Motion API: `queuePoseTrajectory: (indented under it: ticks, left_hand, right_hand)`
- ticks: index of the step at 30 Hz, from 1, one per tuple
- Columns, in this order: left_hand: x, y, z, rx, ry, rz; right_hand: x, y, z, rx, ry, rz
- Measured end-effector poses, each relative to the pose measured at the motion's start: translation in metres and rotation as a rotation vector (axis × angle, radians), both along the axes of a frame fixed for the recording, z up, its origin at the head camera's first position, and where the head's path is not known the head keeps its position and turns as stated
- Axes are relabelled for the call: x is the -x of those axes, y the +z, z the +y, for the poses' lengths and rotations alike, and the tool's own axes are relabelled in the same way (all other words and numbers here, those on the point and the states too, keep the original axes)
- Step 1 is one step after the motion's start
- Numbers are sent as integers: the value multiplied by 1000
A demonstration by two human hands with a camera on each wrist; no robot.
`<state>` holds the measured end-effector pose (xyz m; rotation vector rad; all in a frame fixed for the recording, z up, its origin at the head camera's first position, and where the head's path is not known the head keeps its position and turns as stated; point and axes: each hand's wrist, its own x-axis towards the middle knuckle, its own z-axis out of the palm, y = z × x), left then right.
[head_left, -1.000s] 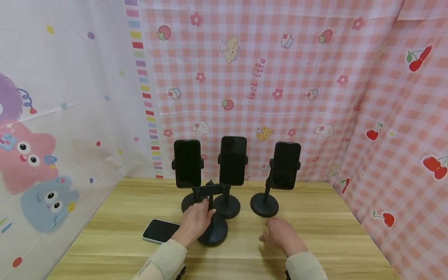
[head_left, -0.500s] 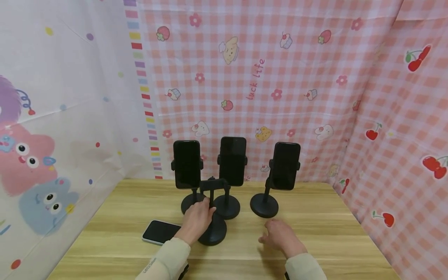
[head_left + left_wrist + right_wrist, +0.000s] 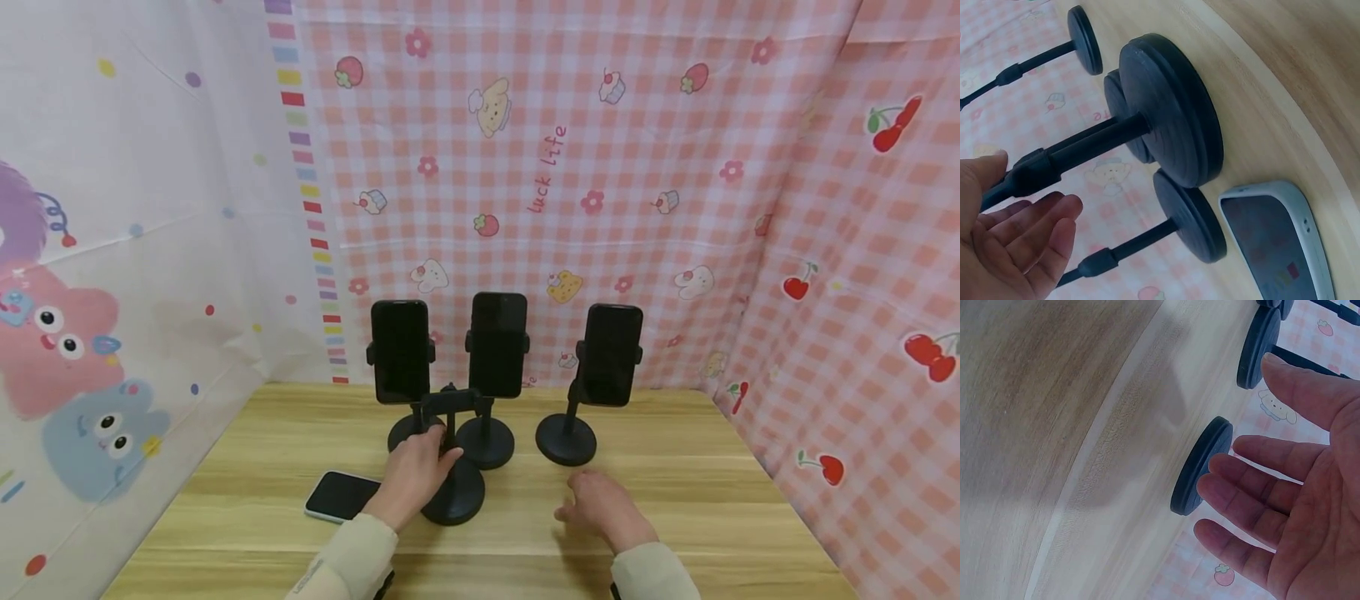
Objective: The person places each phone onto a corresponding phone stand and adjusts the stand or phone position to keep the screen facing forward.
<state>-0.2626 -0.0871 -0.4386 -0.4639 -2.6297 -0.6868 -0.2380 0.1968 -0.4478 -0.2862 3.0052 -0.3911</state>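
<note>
My left hand (image 3: 414, 471) grips the upper post of a black phone stand (image 3: 459, 493) that has no phone in its holder. In the left wrist view the post (image 3: 1094, 147) passes between the thumb and the curled fingers; part of the grip is hidden. The stand's round base is near the table surface. Beside that wrist a phone (image 3: 341, 497) in a pale case lies face up on the table. My right hand (image 3: 600, 508) hangs over the table with nothing in it, its fingers loosely bent in the right wrist view.
Behind stand three more phone stands, each with an upright dark phone: the left phone (image 3: 402, 352), the middle phone (image 3: 498, 344) and the right phone (image 3: 612, 354). The wooden table (image 3: 697, 492) is backed by a pink checked cloth (image 3: 637, 150).
The held stand's empty holder swings slightly right and up, then back left and down, along with my left hand. My right hand stays in place.
</note>
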Motion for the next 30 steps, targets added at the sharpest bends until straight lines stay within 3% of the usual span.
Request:
queuePoseTrajectory:
  ticks: [7, 12, 17, 20, 30]
  left_hand:
    - [-15, 13, -15, -118, 67, 55]
    - [-22, 27, -24, -139, 74, 229]
    - [-22, 43, -25, -60, -3, 458]
    - [-19, 54, -23, 4, -61, 545]
    - [-16, 79, -17, 141, -202, 584]
  right_hand:
    - [-1, -1, 2, 2, 2, -3]
    - [0, -3, 3, 9, 5, 2]
    - [1, -3, 3, 4, 0, -1]
    - [2, -3, 1, -4, -2, -10]
    - [1, -1, -4, -17, 8, -6]
